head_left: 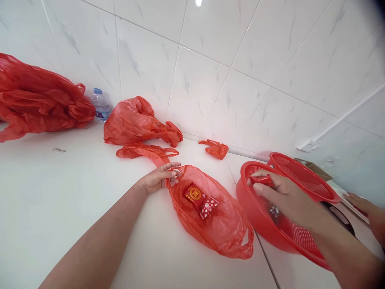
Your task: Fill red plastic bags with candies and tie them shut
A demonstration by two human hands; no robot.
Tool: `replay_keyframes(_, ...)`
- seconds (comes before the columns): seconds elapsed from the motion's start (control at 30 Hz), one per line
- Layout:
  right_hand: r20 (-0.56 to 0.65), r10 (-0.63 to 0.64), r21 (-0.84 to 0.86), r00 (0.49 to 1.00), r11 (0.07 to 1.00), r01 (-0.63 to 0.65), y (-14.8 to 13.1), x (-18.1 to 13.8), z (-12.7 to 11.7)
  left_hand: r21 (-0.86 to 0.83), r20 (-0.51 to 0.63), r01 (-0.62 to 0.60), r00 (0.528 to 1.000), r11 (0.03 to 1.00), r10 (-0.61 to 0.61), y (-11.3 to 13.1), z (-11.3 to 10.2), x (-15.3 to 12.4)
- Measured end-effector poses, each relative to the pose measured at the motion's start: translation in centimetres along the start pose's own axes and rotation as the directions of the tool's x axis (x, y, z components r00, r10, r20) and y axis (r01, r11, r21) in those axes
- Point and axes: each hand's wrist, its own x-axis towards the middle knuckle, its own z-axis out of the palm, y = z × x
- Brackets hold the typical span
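My left hand (162, 178) pinches the left edge of a thin red plastic bag (225, 237) that lies spread wide on the white table. Inside the bag are a red packet with gold print (194, 195) and a smaller red-and-white dotted packet (208, 207), touching each other. My right hand (279, 192) is closed around a small shiny red packet (262, 180), over the near red plastic basket (249, 200). That hand and forearm hide much of the basket's inside. Something small and silvery, blurred, shows below my fingers.
A second red basket (300, 172) stands behind the near one. Crumpled red bags (129, 124) and a large heap of red bags (39, 100) lie along the tiled wall, with a water bottle (101, 105) between. At the right edge another person's hand (363, 206) shows.
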Motion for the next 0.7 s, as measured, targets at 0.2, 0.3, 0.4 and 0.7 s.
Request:
replay_keyframes(0.2, 0.237, -0.2, -0.211, 0.951, 0.945, 0.251, -3.9, 1.0, 6.3, -0.013, 0.017, 0.0, 1.0, 1.0, 0.0, 0.0, 0.0, 0.0)
replay_keyframes(0.3, 0.27, -0.299, -0.472, 0.915, 0.787, 0.396, -3.2, 3.5, 8.2, -0.033, 0.04, -0.013, 0.999, 0.999, 0.015, -0.1, -0.2, 0.0)
replay_keyframes(0.4, 0.252, -0.35, -0.658, 0.902, 0.621, 0.425, -1.7, 4.6, 9.0, -0.035, 0.047, -0.024, 0.999, 0.999, 0.026, -0.3, -0.3, 0.2)
replay_keyframes(0.7, 0.233, -0.585, -0.775, 0.777, 0.371, 0.512, 3.4, -1.3, 7.0, -0.024, 0.045, -0.009, 0.999, 1.0, 0.01, -0.4, -0.4, 0.3)
